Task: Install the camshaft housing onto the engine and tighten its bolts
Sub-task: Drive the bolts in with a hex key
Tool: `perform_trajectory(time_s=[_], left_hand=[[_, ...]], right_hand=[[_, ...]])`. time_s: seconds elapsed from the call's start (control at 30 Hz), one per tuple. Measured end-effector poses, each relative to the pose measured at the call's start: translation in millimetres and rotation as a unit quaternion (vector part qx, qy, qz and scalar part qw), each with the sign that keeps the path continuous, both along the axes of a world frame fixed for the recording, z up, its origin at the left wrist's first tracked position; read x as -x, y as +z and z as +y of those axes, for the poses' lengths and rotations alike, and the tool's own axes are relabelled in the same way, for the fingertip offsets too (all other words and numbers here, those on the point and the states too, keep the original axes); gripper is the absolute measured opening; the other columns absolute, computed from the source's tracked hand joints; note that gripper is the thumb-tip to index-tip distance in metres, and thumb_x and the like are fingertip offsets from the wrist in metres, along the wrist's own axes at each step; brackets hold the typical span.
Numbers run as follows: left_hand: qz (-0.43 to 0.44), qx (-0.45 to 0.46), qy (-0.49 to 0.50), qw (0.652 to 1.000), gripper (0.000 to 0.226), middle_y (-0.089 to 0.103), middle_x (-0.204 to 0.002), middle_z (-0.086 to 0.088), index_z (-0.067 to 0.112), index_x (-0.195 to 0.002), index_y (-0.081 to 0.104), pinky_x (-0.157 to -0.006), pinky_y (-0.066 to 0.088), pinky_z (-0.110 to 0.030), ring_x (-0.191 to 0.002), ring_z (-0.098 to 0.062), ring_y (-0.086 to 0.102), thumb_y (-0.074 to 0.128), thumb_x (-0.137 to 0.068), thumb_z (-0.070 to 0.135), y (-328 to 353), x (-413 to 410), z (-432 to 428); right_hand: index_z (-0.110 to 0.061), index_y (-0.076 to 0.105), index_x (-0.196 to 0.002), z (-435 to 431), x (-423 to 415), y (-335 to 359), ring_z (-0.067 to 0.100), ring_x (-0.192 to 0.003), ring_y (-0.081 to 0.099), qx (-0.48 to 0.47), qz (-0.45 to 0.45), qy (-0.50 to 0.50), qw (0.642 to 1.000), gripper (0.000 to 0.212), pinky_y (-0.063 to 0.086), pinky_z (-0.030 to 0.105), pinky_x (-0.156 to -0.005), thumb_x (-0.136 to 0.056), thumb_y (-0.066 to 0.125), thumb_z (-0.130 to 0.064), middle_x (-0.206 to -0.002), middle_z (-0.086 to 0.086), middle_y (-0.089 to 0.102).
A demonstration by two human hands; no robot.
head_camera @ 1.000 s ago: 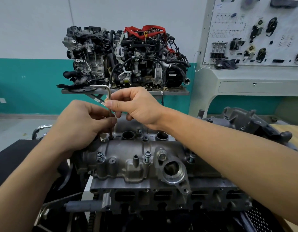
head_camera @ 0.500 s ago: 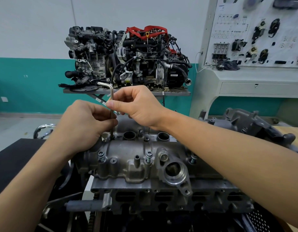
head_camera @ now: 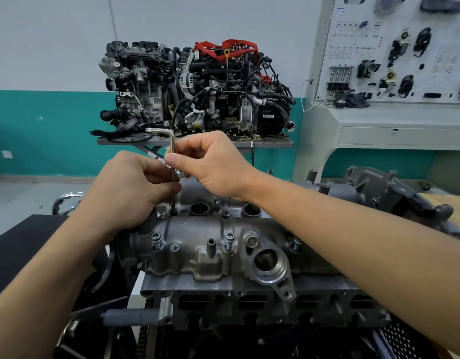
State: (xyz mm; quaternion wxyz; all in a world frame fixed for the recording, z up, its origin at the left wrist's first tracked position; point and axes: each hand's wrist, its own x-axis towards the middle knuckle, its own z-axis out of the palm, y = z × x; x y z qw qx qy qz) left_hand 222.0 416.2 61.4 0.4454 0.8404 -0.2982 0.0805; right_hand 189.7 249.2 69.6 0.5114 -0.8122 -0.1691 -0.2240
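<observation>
While the rough grey cast engine [head_camera: 249,307] sits low, the lumpy dull-metal housing [head_camera: 197,244] lies on top of it. The left hand [head_camera: 130,190] pinches the lower shaft of one shiny L-shaped key [head_camera: 172,149], the right hand [head_camera: 213,164] the upper; its tip stands in the housing's far edge. Three flanged bolts [head_camera: 229,238] stand proud along the near edge.

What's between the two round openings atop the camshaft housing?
Head view: a dark bolt head sits between the left opening and right opening, with another fastener behind.
</observation>
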Motion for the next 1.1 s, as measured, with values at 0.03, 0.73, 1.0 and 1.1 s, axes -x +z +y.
perform_trajectory(time_s=[0.03, 0.73, 1.0, 1.1], left_hand=[[-0.001, 0.003, 0.003, 1.0, 0.014, 0.074, -0.063, 0.01, 0.027, -0.073, 0.077, -0.062, 0.05, -0.026, -0.055, -0.005, 0.068, 0.083, -0.079, 0.016, -0.5, -0.4, 0.0], [-0.006, 0.007, 0.03, 0.999, 0.017, 0.073, -0.061, 0.007, 0.025, -0.067, 0.073, -0.058, 0.049, -0.026, -0.059, -0.018, 0.07, 0.085, -0.076, 0.019, -3.0, 4.5, 2.0], [0.052, -0.002, -0.039, 0.998, 0.016, 0.078, -0.078, 0.01, 0.025, -0.088, 0.079, -0.091, 0.056, -0.036, -0.083, -0.009, 0.075, 0.079, -0.082, 0.01, -3.7, 5.5, 6.4], [0.052, -0.002, -0.025, 0.998, 0.006, 0.078, -0.074, 0.007, 0.025, -0.084, 0.08, -0.081, 0.057, -0.033, -0.077, -0.014, 0.073, 0.081, -0.082, 0.019, -4.8, 6.3, 4.3]], right_hand=[[-0.007, 0.073, -0.088, 0.5, 0.0, -0.1, 0.003, -0.063, 0.057, 0.001, -0.004, 0.004, 1.0, 0.009, 0.05, 0.02, -0.064, -0.093, 0.067, -0.004, -0.071, -0.006, 0.067], [0.006, 0.069, -0.112, 3.6, 11.6, 5.4, -0.002, -0.054, 0.052, 0.008, 0.054, 0.027, 0.998, 0.019, 0.04, 0.008, -0.049, -0.098, 0.058, -0.002, -0.06, -0.016, 0.061], [0.006, 0.071, -0.101, 3.6, 11.2, 4.6, -0.005, -0.054, 0.054, -0.005, 0.054, 0.03, 0.998, 0.012, 0.041, 0.008, -0.052, -0.093, 0.066, -0.001, -0.059, -0.016, 0.062], [0.006, 0.067, -0.082, 5.2, 9.4, 2.9, 0.002, -0.054, 0.049, -0.037, 0.052, 0.017, 0.998, 0.011, 0.04, 0.012, -0.052, -0.087, 0.074, -0.001, -0.063, -0.005, 0.058]])
